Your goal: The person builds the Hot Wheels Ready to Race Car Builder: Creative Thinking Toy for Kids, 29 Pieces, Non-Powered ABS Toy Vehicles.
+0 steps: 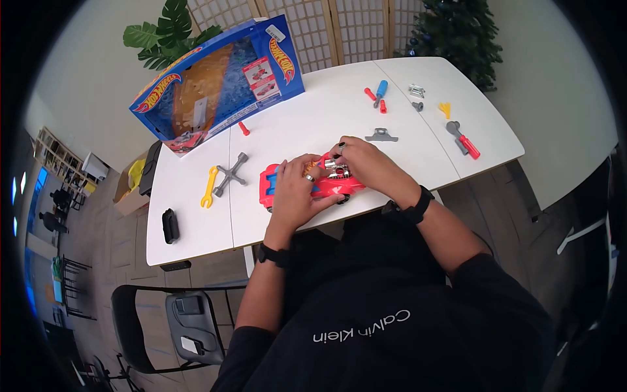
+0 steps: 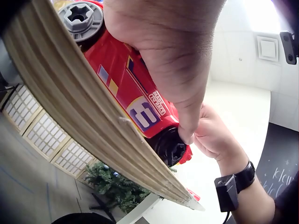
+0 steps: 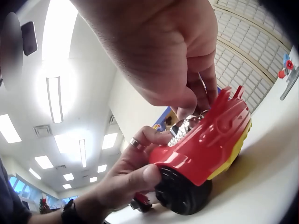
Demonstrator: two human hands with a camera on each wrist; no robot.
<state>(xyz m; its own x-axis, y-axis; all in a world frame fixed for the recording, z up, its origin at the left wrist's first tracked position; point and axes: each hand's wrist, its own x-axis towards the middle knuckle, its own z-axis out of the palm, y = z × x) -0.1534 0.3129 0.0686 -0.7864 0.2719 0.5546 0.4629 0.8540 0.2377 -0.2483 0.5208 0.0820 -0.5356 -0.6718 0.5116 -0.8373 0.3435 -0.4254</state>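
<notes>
A red toy race car [image 1: 323,190] sits near the table's front edge, with blue parts at its left end and a chrome engine part [image 1: 339,171] on top. My left hand [image 1: 295,193] grips the car's body, its fingers over the top and its thumb along the near side. In the left wrist view that thumb reaches the black wheel [image 2: 170,145] beside the number sticker. From the far side, my right hand [image 1: 372,164] bends over the car. Its thumb and curled fingers pinch at the chrome part, as the right wrist view shows; the fingertips are partly hidden.
A blue toy box [image 1: 274,85] stands at the back left. Left of the car lie a grey cross wrench [image 1: 231,174], a yellow wrench [image 1: 209,187] and a black case [image 1: 170,226]. Beyond are a grey piece [image 1: 381,135], a blue-handled screwdriver [image 1: 381,90] and a red-handled tool [image 1: 467,145].
</notes>
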